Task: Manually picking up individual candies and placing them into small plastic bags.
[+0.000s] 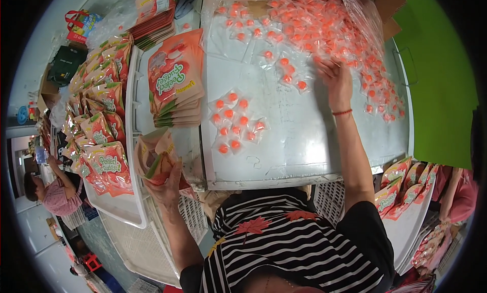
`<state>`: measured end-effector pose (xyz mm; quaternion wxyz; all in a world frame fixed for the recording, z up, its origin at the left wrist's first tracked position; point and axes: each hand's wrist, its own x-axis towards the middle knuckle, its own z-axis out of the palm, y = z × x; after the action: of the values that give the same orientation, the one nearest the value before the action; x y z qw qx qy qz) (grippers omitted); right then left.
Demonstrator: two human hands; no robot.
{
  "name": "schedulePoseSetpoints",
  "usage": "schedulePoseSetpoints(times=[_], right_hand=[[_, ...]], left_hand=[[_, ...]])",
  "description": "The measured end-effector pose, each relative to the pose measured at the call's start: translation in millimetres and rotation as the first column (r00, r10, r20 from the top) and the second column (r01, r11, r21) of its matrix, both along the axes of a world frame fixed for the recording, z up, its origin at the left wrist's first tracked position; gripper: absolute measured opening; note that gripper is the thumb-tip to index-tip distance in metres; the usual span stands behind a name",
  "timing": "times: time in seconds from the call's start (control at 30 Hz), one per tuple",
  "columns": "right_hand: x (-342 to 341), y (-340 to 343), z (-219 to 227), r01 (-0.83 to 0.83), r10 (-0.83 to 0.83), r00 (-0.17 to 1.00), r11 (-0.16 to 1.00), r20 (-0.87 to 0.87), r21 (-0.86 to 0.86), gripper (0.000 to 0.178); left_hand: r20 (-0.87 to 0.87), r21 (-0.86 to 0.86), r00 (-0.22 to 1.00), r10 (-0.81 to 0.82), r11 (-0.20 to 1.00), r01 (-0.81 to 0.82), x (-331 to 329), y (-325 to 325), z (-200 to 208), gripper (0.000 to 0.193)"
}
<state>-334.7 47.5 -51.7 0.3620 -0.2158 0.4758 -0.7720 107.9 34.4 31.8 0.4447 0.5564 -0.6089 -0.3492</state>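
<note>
Low and left of centre, the left hand [165,189] grips an open orange pouch [154,158], fingers curled round its lower part; keeping the mouth upright and wide should make filling easier. At centre lies a small cluster of wrapped orange candies [234,123]. Further up, the right hand [336,77] reaches the big candy heap [314,26], fingers seemingly spread, though blurred.

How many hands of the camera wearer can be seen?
2. The left hand holds an open pouch at the table edge; the right hand reaches into the wrapped candies.
</note>
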Motion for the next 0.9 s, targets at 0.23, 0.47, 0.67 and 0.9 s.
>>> schedulePoseSetpoints(times=[0.23, 0.47, 0.67, 0.9], right_hand=[[21, 58, -8, 0.499, -0.001, 0.521, 0.812, -0.854, 0.303, 0.027], [71, 60, -19, 0.340, 0.138, 0.209, 0.918, -0.968, 0.204, 0.026], [53, 37, -9, 0.438, 0.011, 0.120, 0.897, -0.993, 0.063, 0.026], [72, 18, -16, 0.225, 0.081, 0.488, 0.950, -0.869, 0.215, 0.035]], left_hand=[[0.072, -0.072, 0.997, -0.037, 0.997, 0.042, -3, -5, -10, 0.067], [0.095, -0.044, 0.995, -0.031, 0.998, 0.036, -9, -1, -6, 0.071], [0.083, -0.052, 0.996, -0.017, 0.998, 0.021, 0, 2, -4, 0.070], [0.122, -0.091, 0.992, -0.030, 0.995, 0.041, -6, 0, -7, 0.070]])
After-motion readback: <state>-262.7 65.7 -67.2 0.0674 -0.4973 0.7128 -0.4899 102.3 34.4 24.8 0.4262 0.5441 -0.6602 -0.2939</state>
